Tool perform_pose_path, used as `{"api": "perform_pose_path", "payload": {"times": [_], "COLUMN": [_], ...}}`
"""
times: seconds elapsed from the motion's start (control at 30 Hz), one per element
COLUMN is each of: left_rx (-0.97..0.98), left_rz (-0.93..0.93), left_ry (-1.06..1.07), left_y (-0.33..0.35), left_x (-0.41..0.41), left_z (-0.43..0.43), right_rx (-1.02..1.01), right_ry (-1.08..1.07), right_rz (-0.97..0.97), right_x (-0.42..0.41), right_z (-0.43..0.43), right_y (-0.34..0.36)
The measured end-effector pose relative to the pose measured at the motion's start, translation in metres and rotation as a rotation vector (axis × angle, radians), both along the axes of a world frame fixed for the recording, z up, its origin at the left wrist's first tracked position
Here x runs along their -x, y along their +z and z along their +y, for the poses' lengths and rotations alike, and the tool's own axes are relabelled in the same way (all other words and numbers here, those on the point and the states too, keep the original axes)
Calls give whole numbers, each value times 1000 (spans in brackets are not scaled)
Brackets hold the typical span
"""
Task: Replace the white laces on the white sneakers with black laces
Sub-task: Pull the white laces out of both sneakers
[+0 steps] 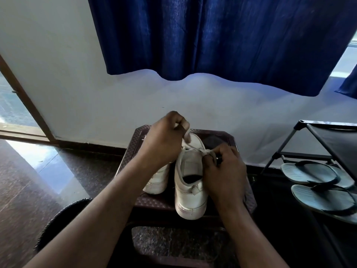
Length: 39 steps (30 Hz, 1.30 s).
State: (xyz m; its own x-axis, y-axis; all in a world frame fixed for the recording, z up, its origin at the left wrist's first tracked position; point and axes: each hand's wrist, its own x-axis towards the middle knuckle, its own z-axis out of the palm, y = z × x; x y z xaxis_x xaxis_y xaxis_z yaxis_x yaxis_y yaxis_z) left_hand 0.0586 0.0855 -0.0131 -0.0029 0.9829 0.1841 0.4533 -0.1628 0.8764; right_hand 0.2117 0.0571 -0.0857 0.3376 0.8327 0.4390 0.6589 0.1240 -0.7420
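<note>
Polished stone floor [29,180] surrounded a dark stool [138,138] with a woven-textured top, on which two smooth white sneakers [190,198] stood side by side. Over the nearer one, the left hand [164,140] and right hand [224,171] each pinched the flat white lace [195,148].

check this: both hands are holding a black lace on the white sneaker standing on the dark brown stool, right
The lace is white, not black. In the head view the left hand and right hand hold it on the white sneaker standing on the dark brown stool.
</note>
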Motion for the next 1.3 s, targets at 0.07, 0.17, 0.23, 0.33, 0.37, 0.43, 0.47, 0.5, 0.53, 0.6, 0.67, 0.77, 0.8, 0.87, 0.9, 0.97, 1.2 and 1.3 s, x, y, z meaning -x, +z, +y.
{"api": "perform_pose_path", "payload": {"times": [0.07,0.17,0.23,0.33,0.37,0.43,0.47,0.5,0.53,0.6,0.67,0.77,0.8,0.87,0.9,0.97,1.2,1.3], "left_rx": [-94,-183,-203,-168,-154,-97,-31,35,84,59,-65,-198,-217,-220,-205,-184,8,39], "left_rz": [253,666,851,835,784,551,358,155,22,82,344,661,760,872,878,815,328,66], "left_ry": [22,-10,-17,6,12,14,1,-12,-14,-5,22,12,6,18,31,42,46,99], "left_y": [-5,-7,-5,-7,-8,-7,-4,-1,1,2,-6,-14,-14,-13,-14,-15,-11,-6], "left_x": [-1,-9,-12,-11,-12,-12,-9,-6,-2,1,-3,-14,-16,-17,-16,-18,-10,-6], "left_z": [-4,-10,-13,-14,-13,-8,-5,-2,-1,-3,-5,-9,-9,-8,-8,-9,1,1], "right_rx": [4,5,16,28,27,21,21,22,25,29,24,6,10,24,28,26,22,12], "right_ry": [-7,-7,0,-2,-4,-3,1,5,6,0,-8,-9,-8,-4,0,3,-2,-4], "right_rz": [1,9,34,46,48,46,45,45,46,45,28,12,21,37,38,43,23,30], "right_x": [1,1,1,1,1,1,1,1,2,2,2,2,2,2,2,2,1,2], "right_z": [1,1,0,0,0,0,-1,-1,-1,-1,-1,0,0,0,0,-1,0,1], "right_y": [0,0,1,1,1,1,1,2,2,3,2,1,2,2,2,2,1,1]}}
